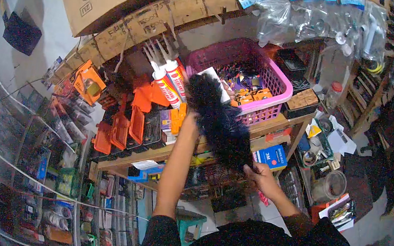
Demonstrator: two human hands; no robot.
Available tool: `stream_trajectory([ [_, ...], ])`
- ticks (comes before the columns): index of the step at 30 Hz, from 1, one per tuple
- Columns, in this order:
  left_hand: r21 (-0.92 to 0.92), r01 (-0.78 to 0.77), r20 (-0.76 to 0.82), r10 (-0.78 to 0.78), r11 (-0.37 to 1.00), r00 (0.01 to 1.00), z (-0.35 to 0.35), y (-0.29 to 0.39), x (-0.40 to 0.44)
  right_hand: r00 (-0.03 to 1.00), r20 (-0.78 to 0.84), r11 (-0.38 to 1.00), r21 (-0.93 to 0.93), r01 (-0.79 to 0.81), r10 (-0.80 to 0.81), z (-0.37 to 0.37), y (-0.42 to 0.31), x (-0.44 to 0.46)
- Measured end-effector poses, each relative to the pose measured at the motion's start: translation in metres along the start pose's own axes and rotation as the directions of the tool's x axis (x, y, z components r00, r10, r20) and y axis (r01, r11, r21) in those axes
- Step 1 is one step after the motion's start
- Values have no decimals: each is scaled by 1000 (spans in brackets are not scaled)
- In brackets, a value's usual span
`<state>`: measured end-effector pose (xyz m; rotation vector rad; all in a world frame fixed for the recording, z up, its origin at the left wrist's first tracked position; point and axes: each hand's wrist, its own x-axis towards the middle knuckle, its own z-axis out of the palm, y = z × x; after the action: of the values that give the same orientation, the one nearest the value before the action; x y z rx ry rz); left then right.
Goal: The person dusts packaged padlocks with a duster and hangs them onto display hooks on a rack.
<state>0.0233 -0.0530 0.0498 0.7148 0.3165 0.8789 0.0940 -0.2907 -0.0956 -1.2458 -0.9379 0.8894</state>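
The right hand (259, 176) is closed around the lower end of a black fluffy duster (224, 129). This duster slants across the front edge of the wooden shelf (267, 129) and hides a part of the pink basket (286, 91), which stands near the right end. The left hand (191, 120) is blurred and partly behind the duster; I cannot tell if it grips something. Near it lean 2 white-and-red tubes (167, 87), and orange bins (120, 130) are at the left end

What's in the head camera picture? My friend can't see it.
A right hand holds a fluffy dark duster before a pink basket of small packs; the left arm reaches up beside the duster. Red-and-white tubes sit left of the basket.
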Motion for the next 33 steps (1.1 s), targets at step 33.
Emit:
stream_trajectory([
  [33,257,-398,101,385,881,917,-27,-13,24,971,-52,969,98,-228,234,-4,9,-7],
])
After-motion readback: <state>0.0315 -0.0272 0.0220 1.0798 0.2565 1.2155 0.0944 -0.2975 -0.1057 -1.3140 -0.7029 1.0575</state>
